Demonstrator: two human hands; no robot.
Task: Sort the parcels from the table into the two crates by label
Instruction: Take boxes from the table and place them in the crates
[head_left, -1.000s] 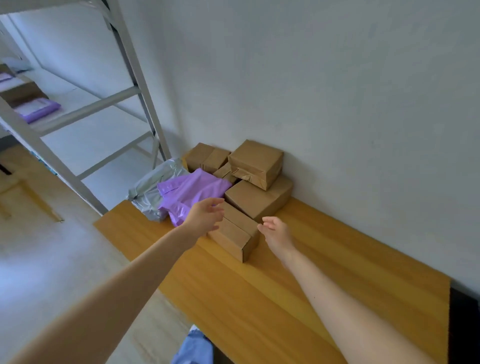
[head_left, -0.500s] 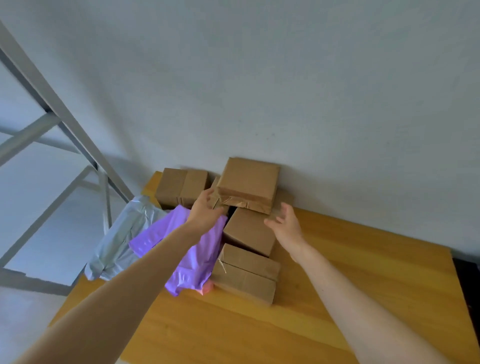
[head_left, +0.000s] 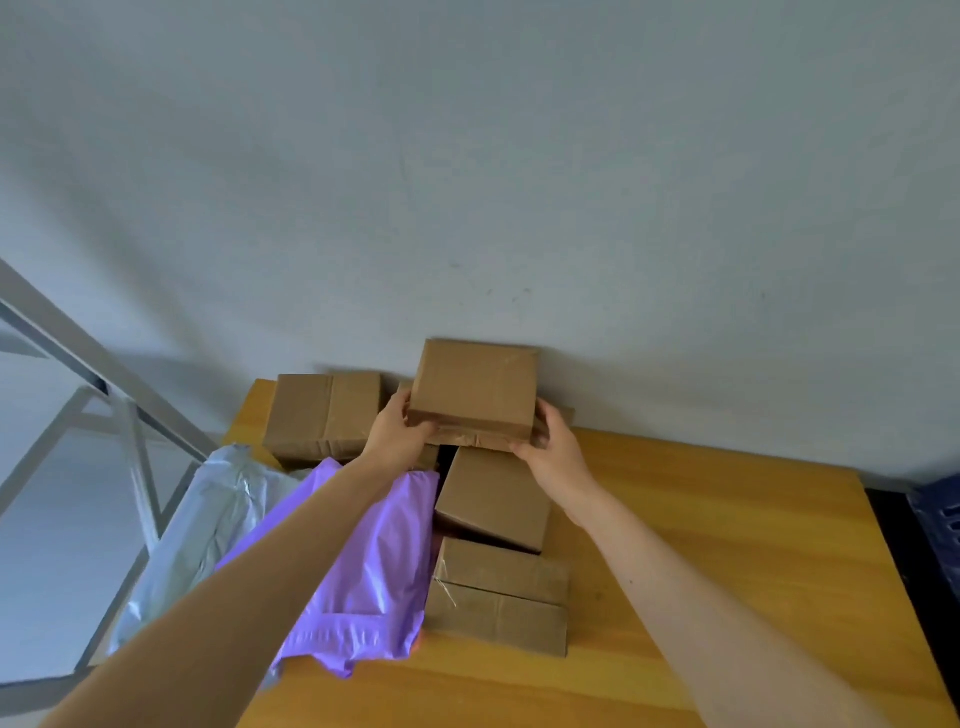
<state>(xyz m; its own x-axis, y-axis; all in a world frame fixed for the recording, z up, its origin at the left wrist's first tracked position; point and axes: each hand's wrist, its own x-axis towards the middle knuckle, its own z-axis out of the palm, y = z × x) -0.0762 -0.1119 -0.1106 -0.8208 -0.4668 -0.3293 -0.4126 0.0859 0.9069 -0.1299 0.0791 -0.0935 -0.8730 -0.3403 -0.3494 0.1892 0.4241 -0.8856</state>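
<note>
Two grips curled round top box (head_left: 475, 384), L hand (head_left: 397, 436) near-left corner, R hand (head_left: 553, 449) near-right

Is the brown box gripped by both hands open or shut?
Shut: the top box shows an unbroken upper face, no raised flap, no contents. The left hand and right hand grip its near corners.

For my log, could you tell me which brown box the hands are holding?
The topmost box at the back; left hand and right hand grip its sides.
</note>
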